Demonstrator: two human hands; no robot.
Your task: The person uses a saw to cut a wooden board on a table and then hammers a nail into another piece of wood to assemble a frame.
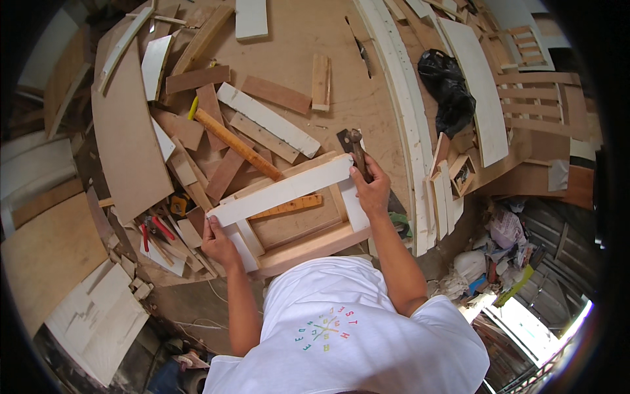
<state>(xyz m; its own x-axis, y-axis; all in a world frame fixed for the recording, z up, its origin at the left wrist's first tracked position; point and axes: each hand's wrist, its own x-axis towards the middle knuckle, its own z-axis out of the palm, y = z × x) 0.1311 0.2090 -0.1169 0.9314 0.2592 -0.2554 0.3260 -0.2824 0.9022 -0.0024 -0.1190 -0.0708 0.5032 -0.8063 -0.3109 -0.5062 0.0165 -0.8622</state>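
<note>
A rectangular wooden frame (302,253) lies at the near edge of the workbench, right in front of me. Across its far side runs a white wooden strip (282,189), pinched at its left end by my left hand (221,244). My right hand (372,187) grips the strip's other end, thumb on top and fingers partly hidden. Right beside those fingers is a dark hammer (355,141); whether they touch it I cannot tell. An orange-yellow bar (239,144) slants toward the frame from beyond. Inside the opening shows a yellow marked strip (289,206).
Wood offcuts (269,134) pile up beyond the frame. Red-handled pliers (157,230) and a yellow-black tape measure (178,205) lie at left. Long white boards (400,98) border the bench's right side, with a black plastic bag (447,92) past them. A large brown panel (128,138) lies left.
</note>
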